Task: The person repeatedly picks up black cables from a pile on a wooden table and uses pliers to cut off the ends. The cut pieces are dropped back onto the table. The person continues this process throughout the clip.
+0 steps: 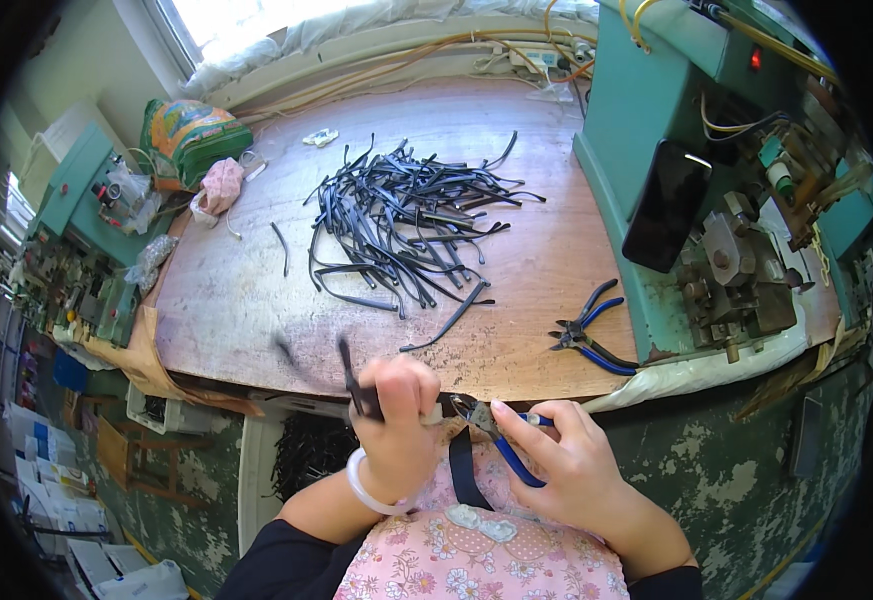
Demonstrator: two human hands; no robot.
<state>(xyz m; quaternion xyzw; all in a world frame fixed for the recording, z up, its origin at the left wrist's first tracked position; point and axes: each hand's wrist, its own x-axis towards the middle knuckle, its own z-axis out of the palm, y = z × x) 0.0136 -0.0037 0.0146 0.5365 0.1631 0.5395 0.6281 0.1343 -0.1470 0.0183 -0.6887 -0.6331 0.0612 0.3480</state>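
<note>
My left hand (396,405) is closed around a few dark eyeglass temples (345,360); their tips stick out at the left and are partly smeared by motion. In my right hand (574,455) are blue-handled cutting pliers (513,458), gripped by the handles. The pliers' jaws point left and are close against the end of the piece at my left hand; whether they are cutting into it I cannot tell. Farther back on the table lies a loose pile of dark eyeglass temples (396,215). One temple (281,248) is apart from the pile, on its left.
A second pair of blue-handled cutting pliers (592,330) lies on the wooden table (246,320) at right. Beside it stands a green machine (611,150) with a black phone (666,205) against it. A green bag (191,140) and pink bundle (220,188) sit back left.
</note>
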